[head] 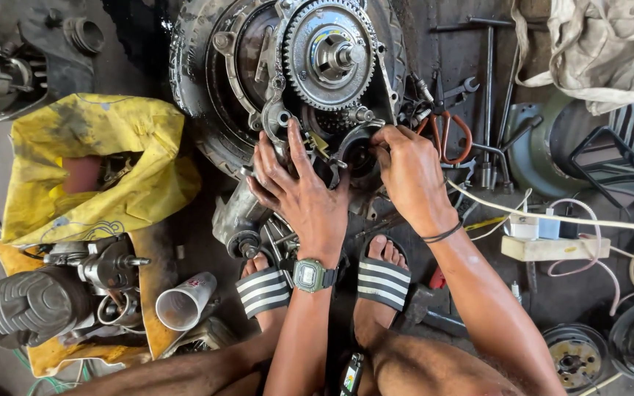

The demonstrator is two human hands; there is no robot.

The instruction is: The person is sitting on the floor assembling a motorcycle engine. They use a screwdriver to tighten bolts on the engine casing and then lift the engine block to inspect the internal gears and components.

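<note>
While both hands work at the engine (295, 81) on the floor, left hand (299, 192) lies flat on its lower casing, fingers spread wide. Right hand (407, 170) curls narrow onto a round part (357, 150) just below the sprocket (329, 53); actual grip cannot be told. Red-handled pliers (449, 132) lie just beside the right hand.

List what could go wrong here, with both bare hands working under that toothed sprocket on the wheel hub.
1. The left hand and right hand press on greasy metal just below the sprocket; a slip might scrape fingers on its teeth.
2. Feet in open striped sandals sit under the heavy hub; falling parts could hit toes.
3. White cables run beside the right arm and could snag.
</note>
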